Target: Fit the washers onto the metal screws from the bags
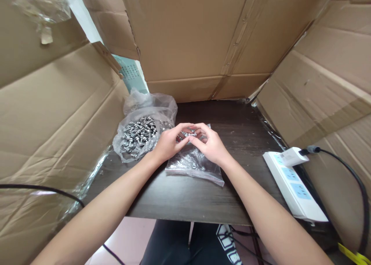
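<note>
Both hands — left hand [169, 143] and right hand [210, 143] — pinch a small screw [191, 133] over the flat bag [193, 162], apparently mid-assembly; next calls for another from the screw pile [138, 135].

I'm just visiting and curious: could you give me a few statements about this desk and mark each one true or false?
1. Both hands, left hand and right hand, meet over a small clear bag. True.
2. The open bag of screws lies right of the hands. False: it lies to their left.
3. A charger is plugged into the power strip. True.
4. The table is white. False: it is dark wood.
</note>
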`<state>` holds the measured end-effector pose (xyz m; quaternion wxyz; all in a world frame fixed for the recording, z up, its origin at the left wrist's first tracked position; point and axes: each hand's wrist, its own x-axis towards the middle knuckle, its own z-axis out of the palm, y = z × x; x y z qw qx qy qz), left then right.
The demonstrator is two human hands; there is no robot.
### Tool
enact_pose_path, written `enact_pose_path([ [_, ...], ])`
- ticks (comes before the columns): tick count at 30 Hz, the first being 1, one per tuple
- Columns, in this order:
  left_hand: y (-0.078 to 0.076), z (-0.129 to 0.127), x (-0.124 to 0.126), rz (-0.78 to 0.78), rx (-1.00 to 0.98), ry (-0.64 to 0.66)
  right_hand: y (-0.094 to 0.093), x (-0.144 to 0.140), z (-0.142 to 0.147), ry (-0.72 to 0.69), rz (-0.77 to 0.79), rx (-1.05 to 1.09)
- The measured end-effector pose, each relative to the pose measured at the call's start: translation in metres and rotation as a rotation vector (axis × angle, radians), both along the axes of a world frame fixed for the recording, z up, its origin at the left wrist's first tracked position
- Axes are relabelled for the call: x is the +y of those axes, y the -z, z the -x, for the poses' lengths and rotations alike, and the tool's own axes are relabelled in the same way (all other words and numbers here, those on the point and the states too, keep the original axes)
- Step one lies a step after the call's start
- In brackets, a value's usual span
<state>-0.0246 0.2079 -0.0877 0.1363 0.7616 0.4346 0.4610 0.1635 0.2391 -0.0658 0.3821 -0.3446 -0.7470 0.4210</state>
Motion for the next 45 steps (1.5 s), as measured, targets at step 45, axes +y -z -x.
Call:
enact_pose_path([
  [45,-0.0060,-0.0013,-0.0034,0.052,0.015,0.041,-0.0023,-0.0041,0.0000,0.037,-0.067,-0.066],
])
